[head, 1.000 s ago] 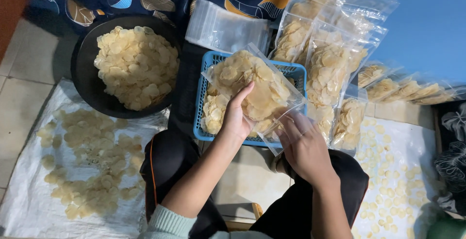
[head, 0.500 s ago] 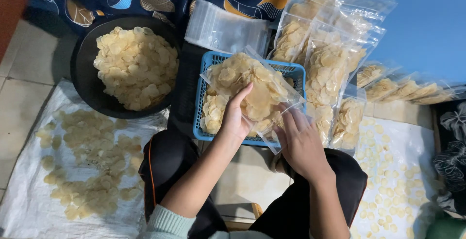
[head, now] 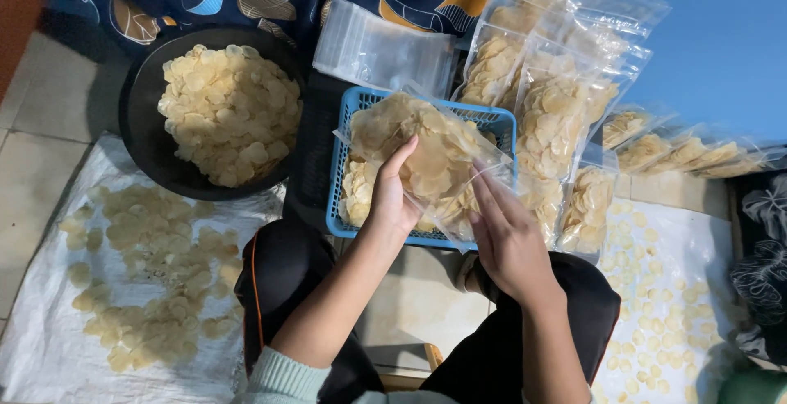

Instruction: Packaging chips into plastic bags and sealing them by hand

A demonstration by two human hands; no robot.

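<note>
A clear plastic bag (head: pixel 426 154) packed with pale round crackers is held above a blue plastic basket (head: pixel 341 178) that has more crackers in it. My left hand (head: pixel 388 193) supports the bag from its left side, fingers stretched up along it. My right hand (head: pixel 508 236) pinches the bag's open lower-right edge between fingers and thumb.
A black bowl (head: pixel 141 125) heaped with crackers sits at the left. Loose crackers lie on white sheets at the left (head: pixel 41 330) and right (head: pixel 697 248). A stack of empty clear bags (head: pixel 381 47) and several filled bags (head: pixel 561 104) lie behind the basket.
The bag has tilted and shifted slightly left. My right hand's fingers have slid up along the bag's open edge.
</note>
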